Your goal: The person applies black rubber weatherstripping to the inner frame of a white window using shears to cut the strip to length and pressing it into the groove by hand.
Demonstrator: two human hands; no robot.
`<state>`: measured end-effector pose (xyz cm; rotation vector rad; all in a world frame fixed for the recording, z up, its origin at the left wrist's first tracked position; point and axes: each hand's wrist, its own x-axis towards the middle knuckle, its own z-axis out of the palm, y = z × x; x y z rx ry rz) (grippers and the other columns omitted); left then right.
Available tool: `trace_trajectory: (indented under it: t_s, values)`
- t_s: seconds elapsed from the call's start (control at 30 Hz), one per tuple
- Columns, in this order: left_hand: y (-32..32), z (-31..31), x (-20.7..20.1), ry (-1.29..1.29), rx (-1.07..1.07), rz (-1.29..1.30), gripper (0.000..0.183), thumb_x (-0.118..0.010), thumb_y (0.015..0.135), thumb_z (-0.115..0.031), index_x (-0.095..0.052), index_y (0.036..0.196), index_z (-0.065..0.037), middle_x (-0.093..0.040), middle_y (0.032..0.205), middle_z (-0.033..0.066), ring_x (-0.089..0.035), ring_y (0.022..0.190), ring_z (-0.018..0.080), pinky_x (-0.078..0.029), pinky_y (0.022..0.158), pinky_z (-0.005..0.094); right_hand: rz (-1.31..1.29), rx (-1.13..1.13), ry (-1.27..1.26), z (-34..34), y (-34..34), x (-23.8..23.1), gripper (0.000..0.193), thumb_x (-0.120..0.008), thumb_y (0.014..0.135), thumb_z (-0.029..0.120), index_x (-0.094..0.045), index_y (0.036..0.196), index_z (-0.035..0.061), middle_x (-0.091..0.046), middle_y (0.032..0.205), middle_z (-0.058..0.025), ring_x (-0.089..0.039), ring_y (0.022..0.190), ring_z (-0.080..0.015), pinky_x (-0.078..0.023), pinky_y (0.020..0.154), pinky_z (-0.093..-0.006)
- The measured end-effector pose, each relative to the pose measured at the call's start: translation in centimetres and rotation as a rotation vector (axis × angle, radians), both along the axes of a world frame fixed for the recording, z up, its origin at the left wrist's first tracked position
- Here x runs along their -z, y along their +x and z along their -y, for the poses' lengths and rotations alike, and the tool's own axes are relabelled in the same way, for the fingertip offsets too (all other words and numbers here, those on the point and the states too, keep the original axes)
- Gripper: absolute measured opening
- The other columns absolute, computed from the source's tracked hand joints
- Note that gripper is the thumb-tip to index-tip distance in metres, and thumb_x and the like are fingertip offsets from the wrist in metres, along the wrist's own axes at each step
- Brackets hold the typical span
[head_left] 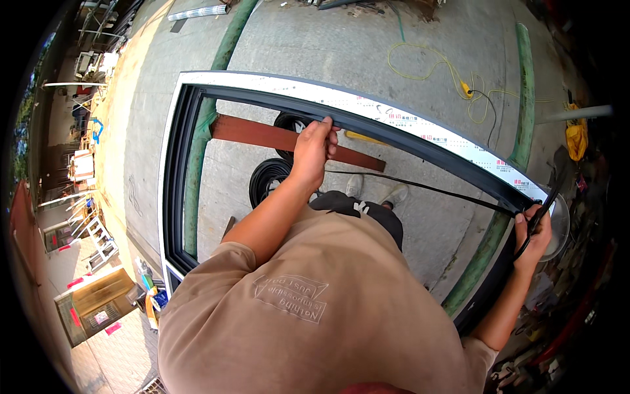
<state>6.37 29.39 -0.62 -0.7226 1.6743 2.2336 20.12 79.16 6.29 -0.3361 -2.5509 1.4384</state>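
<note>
A large black window or door frame (420, 156), its outer face covered with white printed protective film, lies flat in front of me on green supports. My left hand (314, 150) is closed, with its fingertips against the inner edge of the frame's far side; whatever they pinch there is too small to make out. At the right corner of the frame, my right hand (535, 235) grips a thin black rubber strip (426, 184). A stretch of this strip crosses the opening towards my left forearm, and another loops above the right hand. Black coils (268, 178) lie beneath the opening, partly behind my left arm.
Green pipes (226, 47) run under the frame at left and right. A red-brown bar (262, 134) spans part of the opening. Beyond the frame, a yellow cable (420, 77) lies on the concrete floor. A stepladder (100, 238) stands far left; a round metal bowl (560, 226) sits by my right hand.
</note>
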Motion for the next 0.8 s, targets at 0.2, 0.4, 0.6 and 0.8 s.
trace_trajectory:
  t_s: [0.2, 0.4, 0.6, 0.8]
  values:
    - [-0.8, 1.2, 0.8, -0.076, -0.089, -0.069, 0.027, -0.066, 0.112, -0.029, -0.058, 0.092, -0.014, -0.06, 0.078, -0.0009, -0.053, 0.068, 0.0109, -0.041, 0.063, 0.0284, -0.023, -0.011, 0.036, 0.2, -0.3, -0.4, 0.02, -0.075, 0.098, 0.003, -0.058, 0.108, 0.0053, -0.051, 0.094, 0.0023, -0.046, 0.082, -0.0075, -0.038, 0.074, -0.0241]
    - [-0.6, 1.0, 0.9, -0.047, -0.126, -0.078, 0.026, -0.067, 0.111, -0.028, -0.058, 0.091, -0.014, -0.061, 0.079, -0.0005, -0.053, 0.067, 0.0109, -0.041, 0.063, 0.0286, -0.017, -0.007, 0.035, -0.1, -0.2, -0.2, 0.022, -0.077, 0.097, 0.003, -0.059, 0.109, 0.0048, -0.053, 0.095, 0.0015, -0.049, 0.083, -0.0082, -0.04, 0.076, -0.0244]
    - [-1.3, 1.9, 1.1, -0.031, -0.169, -0.064, 0.025, -0.067, 0.111, -0.026, -0.06, 0.093, -0.012, -0.06, 0.079, 0.0, -0.053, 0.067, 0.0115, -0.04, 0.062, 0.029, -0.001, -0.002, 0.005, 0.0, -0.2, -0.5, 0.022, -0.077, 0.096, 0.003, -0.06, 0.109, 0.0048, -0.054, 0.094, 0.0013, -0.048, 0.082, -0.008, -0.04, 0.075, -0.0246]
    - [-1.1, 2.2, 1.1, -0.01, -0.171, -0.072, 0.024, -0.064, 0.112, -0.025, -0.061, 0.094, -0.011, -0.061, 0.078, 0.0004, -0.053, 0.067, 0.0133, -0.04, 0.063, 0.0295, -0.006, -0.016, 0.035, 0.0, -0.2, -0.4, 0.022, -0.077, 0.096, 0.003, -0.06, 0.11, 0.0041, -0.054, 0.092, 0.001, -0.049, 0.08, -0.0083, -0.04, 0.074, -0.0249]
